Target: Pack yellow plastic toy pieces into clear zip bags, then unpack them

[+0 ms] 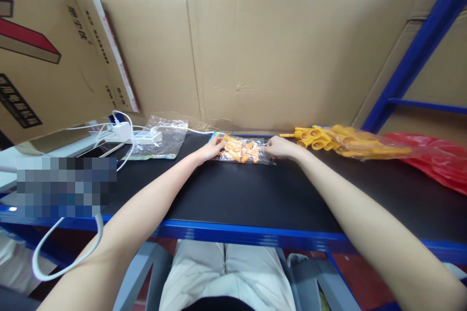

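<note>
A small clear plastic bag (242,150) filled with orange plastic pieces lies flat on the black tabletop (237,194), near the cardboard back wall. My left hand (213,147) pinches the bag's left end, fingers closed on the plastic. My right hand (279,147) grips the bag's right end the same way. Both forearms reach straight forward across the table.
A pile of loose orange pieces (341,141) lies to the right, partly on a red plastic bag (434,160). An empty clear bag (162,138) and a white power strip (124,133) with cables sit at left. Cardboard sheets (262,53) wall the back; blue shelf posts (416,53) stand right.
</note>
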### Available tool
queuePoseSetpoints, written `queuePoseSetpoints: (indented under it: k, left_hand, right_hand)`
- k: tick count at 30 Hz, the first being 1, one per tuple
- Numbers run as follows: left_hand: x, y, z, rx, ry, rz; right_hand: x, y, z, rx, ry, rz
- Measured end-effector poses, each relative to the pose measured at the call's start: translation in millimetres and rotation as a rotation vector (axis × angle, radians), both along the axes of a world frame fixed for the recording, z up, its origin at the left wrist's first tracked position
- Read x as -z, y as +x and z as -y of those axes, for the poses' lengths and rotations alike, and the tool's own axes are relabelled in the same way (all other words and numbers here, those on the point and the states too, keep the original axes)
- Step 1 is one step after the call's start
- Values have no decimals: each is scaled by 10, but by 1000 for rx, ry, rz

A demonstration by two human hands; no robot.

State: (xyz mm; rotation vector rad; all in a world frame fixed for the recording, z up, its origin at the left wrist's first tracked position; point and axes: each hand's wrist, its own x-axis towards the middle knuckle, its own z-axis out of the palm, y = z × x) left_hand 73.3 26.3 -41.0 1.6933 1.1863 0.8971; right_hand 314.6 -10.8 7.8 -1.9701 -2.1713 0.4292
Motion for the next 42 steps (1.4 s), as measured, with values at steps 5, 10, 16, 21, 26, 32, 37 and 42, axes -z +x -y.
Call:
queuePoseSetpoints:
  k: [5, 10, 16, 21, 26, 32, 37, 42]
  left_hand:
    - [-68, 3, 74, -39, 2, 13]
    - [-30, -27, 0, 2, 2, 166]
    - [44, -41, -108, 52, -26, 299]
    - [-14, 18, -21, 61, -28, 307]
    - [-30, 48, 17, 38, -12, 243]
    - [-42, 59, 18, -42, 27, 96]
    - [-60, 62, 43, -35, 46, 38]
    - [-41, 49, 31, -27, 30, 55]
  right_hand:
    - [71, -28, 5, -113, -124, -355]
    - [149, -59, -43, -59, -174, -597]
    - [205, -55, -92, -108, -349, -885]
    - [198, -75, -109, -70, -445, -1093]
    - [241, -113, -100, -53, -442, -1041]
    - [233, -95, -73, -41, -431, -832]
    - [202, -77, -57, -44, -440, -758]
    - [202, -86, -68, -35, -419, -830]
